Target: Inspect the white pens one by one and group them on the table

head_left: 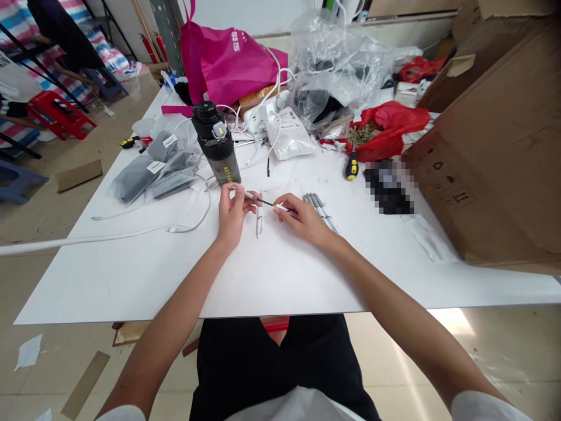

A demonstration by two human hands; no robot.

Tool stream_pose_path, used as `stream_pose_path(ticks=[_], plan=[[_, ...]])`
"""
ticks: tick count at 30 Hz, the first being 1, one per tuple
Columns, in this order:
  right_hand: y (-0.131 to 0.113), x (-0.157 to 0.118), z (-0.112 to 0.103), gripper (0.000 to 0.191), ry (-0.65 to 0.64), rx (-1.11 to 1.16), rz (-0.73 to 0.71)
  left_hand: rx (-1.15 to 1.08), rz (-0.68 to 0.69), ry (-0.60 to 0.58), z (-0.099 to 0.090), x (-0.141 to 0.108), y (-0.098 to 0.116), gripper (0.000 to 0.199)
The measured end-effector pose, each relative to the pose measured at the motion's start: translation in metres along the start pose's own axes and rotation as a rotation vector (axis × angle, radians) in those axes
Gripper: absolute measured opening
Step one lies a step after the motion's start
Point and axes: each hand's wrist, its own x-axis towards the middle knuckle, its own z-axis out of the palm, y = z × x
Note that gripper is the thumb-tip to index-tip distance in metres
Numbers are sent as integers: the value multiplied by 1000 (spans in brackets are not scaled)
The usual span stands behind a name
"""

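In front of the bottle, my left hand (231,215) is closed on a slim pale pen barrel (252,196). A thin dark refill (265,202) bridges the gap from it to my right hand (302,217). The right fingers pinch a white pen piece (283,207) at the refill's yellowish end; how the parts join is too small to tell. Below the refill, between my hands, a white pen (259,223) lies on the table (280,275). Several grey-and-white pens (322,211) lie side by side just beyond my right hand, partly covered by it.
A dark water bottle (217,146) stands behind my left hand. Packaged grey items (140,175) and white cables (193,225) lie leftward. Behind are a pink bag (236,64), a red plastic bag (394,126) and a screwdriver (352,166). A large cardboard box (495,158) fills the right side.
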Motion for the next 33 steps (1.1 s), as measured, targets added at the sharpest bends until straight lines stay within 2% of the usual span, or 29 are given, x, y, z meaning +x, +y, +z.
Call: stream_pose_path(ticks=[3, 7, 13, 18, 25, 30, 33], plan=[[2, 0, -2, 33, 9, 0, -10, -46, 31, 50, -2, 3, 1, 52], [4, 0, -2, 35, 25, -23, -17, -42, 38, 47, -3, 3, 2, 54], [7, 0, 3, 36, 52, -16, -43, 14, -27, -108, 2, -4, 1, 51], [9, 0, 6, 39, 76, 55, -40, 132, -32, -224, 8, -10, 1, 37], [5, 1, 4, 36, 57, -6, -141, 197, -47, -185, 4, -8, -3, 32], [8, 1, 5, 36, 85, 18, -85, 216, -41, -171, 1, -5, -7, 30], [7, 1, 3, 34, 46, -23, -116, 227, -36, -162, 1, -5, -7, 29]])
